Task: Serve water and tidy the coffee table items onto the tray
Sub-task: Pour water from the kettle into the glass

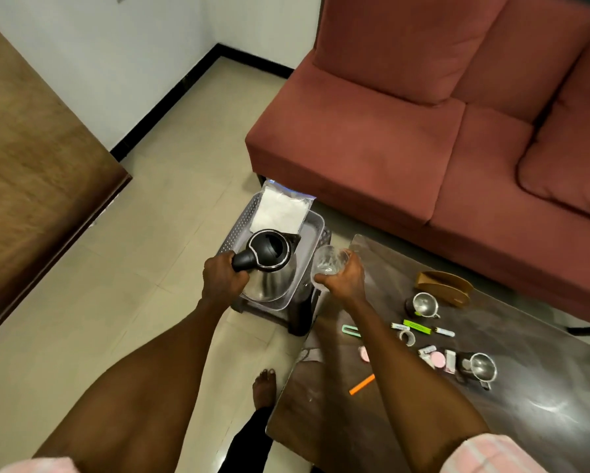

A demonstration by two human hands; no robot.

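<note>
Head view, frame centre: my left hand (222, 277) wraps its curled fingers tight round the matte black handle of a conical stainless-steel kettle with a black lid (269, 264). The kettle stands over a clear plastic tray (312, 233), which sits on a dark lattice-sided plastic stool (303, 319) on pale floor tiles. At the tray's far end lies a flat white packet in a clear zip bag (281, 211).

Just right of the kettle, my right hand (343, 278) grips a clear drinking glass (331, 259), fingers and thumb curled round its lower part, with the mouth tilted toward the kettle. The glass is held in the air above the near corner of the glossy dark coffee table (525, 421), close to the tray's right rim. I cannot tell whether kettle and glass touch.

On the table, lower right of the frame, two shiny steel mugs with handles (425, 303) (481, 367) stand well apart. A curved brown wooden holder (445, 286) sits beyond the farther mug. Between the mugs lie a lime-green marker (416, 326), a white marker (443, 332), a roll of clear tape (407, 337) and a round pink case (437, 360). An orange pen (362, 384) lies nearest me.

A rust-red fabric sofa (423, 131) fills the upper right.
</note>
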